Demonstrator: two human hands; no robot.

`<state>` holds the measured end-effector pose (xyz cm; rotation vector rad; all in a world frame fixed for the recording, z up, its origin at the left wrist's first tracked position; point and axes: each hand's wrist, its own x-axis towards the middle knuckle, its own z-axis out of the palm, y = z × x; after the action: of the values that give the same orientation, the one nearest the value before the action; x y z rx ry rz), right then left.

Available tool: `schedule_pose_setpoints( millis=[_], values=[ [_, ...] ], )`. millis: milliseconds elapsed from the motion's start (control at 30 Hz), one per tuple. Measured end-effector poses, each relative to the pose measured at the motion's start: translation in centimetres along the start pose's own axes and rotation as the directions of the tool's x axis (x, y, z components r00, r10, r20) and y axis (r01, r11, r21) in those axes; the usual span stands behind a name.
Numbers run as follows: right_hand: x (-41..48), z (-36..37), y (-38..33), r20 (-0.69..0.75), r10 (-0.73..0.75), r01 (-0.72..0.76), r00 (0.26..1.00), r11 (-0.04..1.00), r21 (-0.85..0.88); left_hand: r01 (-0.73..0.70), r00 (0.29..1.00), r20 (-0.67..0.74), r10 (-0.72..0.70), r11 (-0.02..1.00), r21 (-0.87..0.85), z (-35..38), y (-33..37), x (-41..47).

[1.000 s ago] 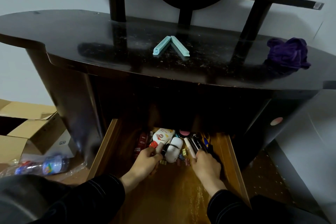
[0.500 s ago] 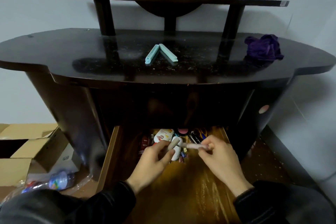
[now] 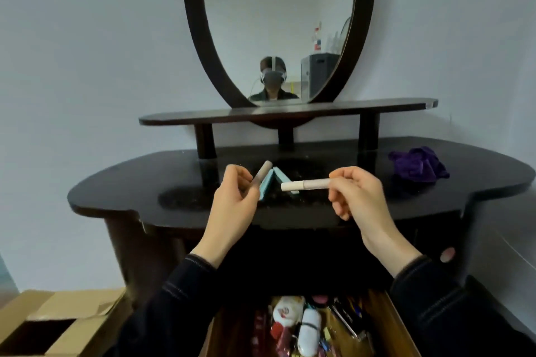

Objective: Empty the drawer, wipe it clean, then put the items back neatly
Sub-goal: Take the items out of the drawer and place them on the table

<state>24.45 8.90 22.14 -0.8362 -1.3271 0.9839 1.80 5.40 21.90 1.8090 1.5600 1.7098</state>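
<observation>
Fingers [image 3: 242, 176], left hand [image 3: 235, 203]: curled, thumb and fingertips pinching the short tube [image 3: 264, 171], which angles up and away over the desk top [image 3: 139, 185].
Fingers, right hand [image 3: 358, 197]: curled, pinching the long tube [image 3: 304, 184] by one end; it lies level and points left, its free end unsupported.

Both tubes: beige, held in the air above the desk, apart from each other, just above the clip [image 3: 266, 187].
Clip: teal, lying open in a V on the desk top, partly hidden behind the left hand.
Cloth [image 3: 417, 166]: purple, bunched at the desk's right end, well apart from the hands.
Drawer [image 3: 391, 327]: open below the wrists, not yet emptied; a white bottle [image 3: 311, 329] and other small items crowd its back.
Box [image 3: 61, 319]: cardboard, open, on the floor to the left.

Risks, as judged:
- The long tube is gripped at one end only, so a loose pinch could let it tip and drop back into the drawer or onto the floor.
- Round tubes laid on the glossy top may roll towards the curved front edge.
- Setting either tube down across the clip could leave it rocking.
- Piling items near the cloth could bury it before wiping.
</observation>
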Motion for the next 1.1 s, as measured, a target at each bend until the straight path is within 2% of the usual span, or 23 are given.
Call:
schedule_pose_setpoints(
  millis=[100,233,333,467,567,600,700,767,833,933,1100],
  values=[
    [3.7,1.3,1.2,-0.017,0.076,-0.077,0.997,0.983,-0.168,0.075,0.997,0.003,-0.077,0.982,0.171,0.7,-1.9,3.4],
    [6.0,2.3,2.4,0.02,0.103,-0.084,0.994,0.891,-0.447,0.12,0.987,0.053,-0.151,0.917,0.38,1.5,-3.6,5.9],
    [7.0,2.9,2.4,0.041,0.079,-0.038,0.996,0.793,-0.608,0.171,0.979,0.028,-0.2,0.895,0.413,2.1,-3.8,6.7],
    [7.2,3.8,2.6,0.1,0.047,0.054,0.994,0.586,-0.809,0.211,0.971,0.013,-0.237,0.888,0.408,2.3,-3.9,7.0],
    [7.3,4.0,2.9,0.125,0.032,0.09,0.992,0.521,-0.849,0.225,0.97,0.001,-0.245,0.895,0.384,2.0,-3.9,7.0],
    [7.4,3.9,3.0,0.118,0.026,0.085,0.993,0.542,-0.836,0.228,0.969,0.004,-0.247,0.898,0.375,2.0,-3.8,6.9],
    [7.7,3.3,3.0,0.013,-0.005,0.013,1.0,0.69,-0.724,0.21,0.972,0.026,-0.234,0.913,0.35,2.0,-3.5,6.6],
    [8.0,2.9,3.1,-0.074,-0.015,-0.041,0.997,0.71,-0.702,0.195,0.974,0.044,-0.224,0.916,0.35,2.0,-3.5,6.5],
    [8.3,2.8,3.4,-0.087,-0.011,-0.059,0.996,0.647,-0.76,0.185,0.974,0.058,-0.221,0.912,0.367,2.1,-3.6,6.6],
    [8.0,3.5,3.6,0.036,-0.011,0.037,0.999,0.51,-0.859,0.183,0.97,0.081,-0.231,0.903,0.388,2.1,-3.5,6.6],
    [7.5,3.9,3.4,0.213,-0.009,0.197,0.977,0.42,-0.886,0.168,0.963,0.138,-0.23,0.919,0.357,2.0,-3.5,6.4]
  ],
)
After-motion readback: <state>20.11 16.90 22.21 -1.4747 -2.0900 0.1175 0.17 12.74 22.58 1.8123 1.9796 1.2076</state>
